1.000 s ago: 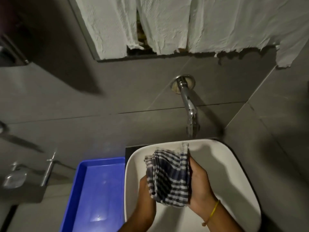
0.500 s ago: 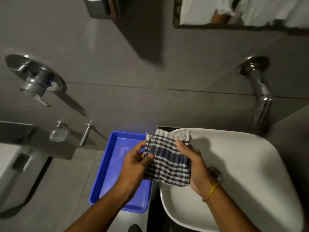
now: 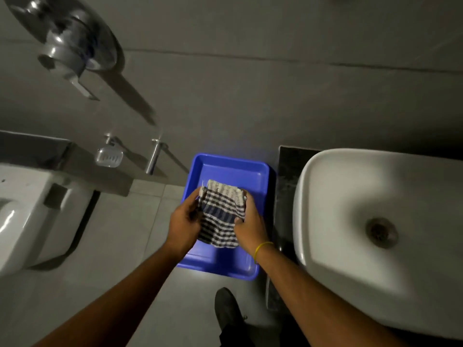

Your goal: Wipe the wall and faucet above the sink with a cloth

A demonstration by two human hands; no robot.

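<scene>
Both hands are on the folded blue-and-white checked cloth (image 3: 221,216), held right over the blue plastic tray (image 3: 255,171). Left hand (image 3: 184,222) has its grip pinching the left edge, right hand (image 3: 250,221) pinches the right edge with the thumb on top. White ceramic sink (image 3: 350,186) is just off to the right. No readable writing anywhere on the cloth.

The cloth (image 3: 221,216) is a small folded piece, checked in dark blue and white, with a pale band along its far edge. It is held up over a blue tray, pinched at its left and right sides, its near edge hanging loose. The white sink (image 3: 355,196) sits to the right, drain visible. The grey tiled wall (image 3: 250,96) runs across the far side.
</scene>
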